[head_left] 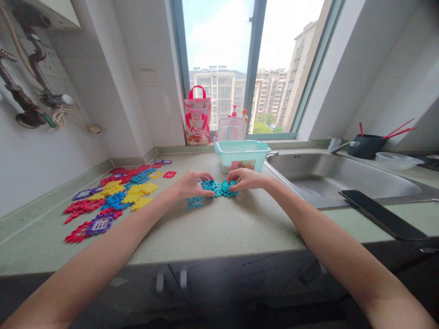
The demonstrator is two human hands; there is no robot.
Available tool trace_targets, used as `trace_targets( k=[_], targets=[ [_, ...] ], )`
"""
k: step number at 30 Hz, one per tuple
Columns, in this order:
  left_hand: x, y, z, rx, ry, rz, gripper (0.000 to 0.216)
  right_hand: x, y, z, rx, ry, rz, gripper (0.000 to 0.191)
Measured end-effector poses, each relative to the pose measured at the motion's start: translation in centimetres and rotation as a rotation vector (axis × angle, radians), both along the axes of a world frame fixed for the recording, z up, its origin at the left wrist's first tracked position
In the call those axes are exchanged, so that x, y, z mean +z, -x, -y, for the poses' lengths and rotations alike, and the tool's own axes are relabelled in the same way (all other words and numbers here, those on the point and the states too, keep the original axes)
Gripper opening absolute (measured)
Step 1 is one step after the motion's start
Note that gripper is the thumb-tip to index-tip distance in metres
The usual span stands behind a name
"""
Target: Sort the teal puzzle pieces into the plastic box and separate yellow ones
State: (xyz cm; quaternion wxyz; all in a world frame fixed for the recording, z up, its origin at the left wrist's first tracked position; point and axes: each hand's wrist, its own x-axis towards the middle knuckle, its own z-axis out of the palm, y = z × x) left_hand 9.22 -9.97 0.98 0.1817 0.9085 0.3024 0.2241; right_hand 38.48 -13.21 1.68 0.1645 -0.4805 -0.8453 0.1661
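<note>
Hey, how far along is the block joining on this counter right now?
Early. Done: nothing clearly finished. In hand: the left hand and right hand press two blue tiles together; a third blue piece lies beside them. Left: the loose pile of tiles at the left looks unjoined.

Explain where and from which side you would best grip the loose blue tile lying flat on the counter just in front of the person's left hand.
Grip the loose blue tile by two opposite notched edges, coming from above. It lies flat on the counter, so only its rim offers purchase. The near side looks freest, since the left hand sits just behind it.
</note>
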Motion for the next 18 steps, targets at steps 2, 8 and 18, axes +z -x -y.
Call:
trace_targets(
  k=[2, 8, 18],
  targets=[
    [0.0, -0.8, 0.6, 0.020, -0.040, 0.001, 0.057, 0.4, -0.4, 0.1, -0.042, -0.110, 0.020, 0.025],
    [-1.6, -2.6, 1.0, 0.026, -0.001, -0.030, 0.063, 1.0, -0.1, 0.4, -0.031, -0.231, -0.184, 0.036],
    [-2.2, -1.5, -0.2, 0.023, 0.082, 0.036, 0.114, -0.6, 1.9, 0.9, 0.133, -0.074, -0.108, 0.047]
  ],
)
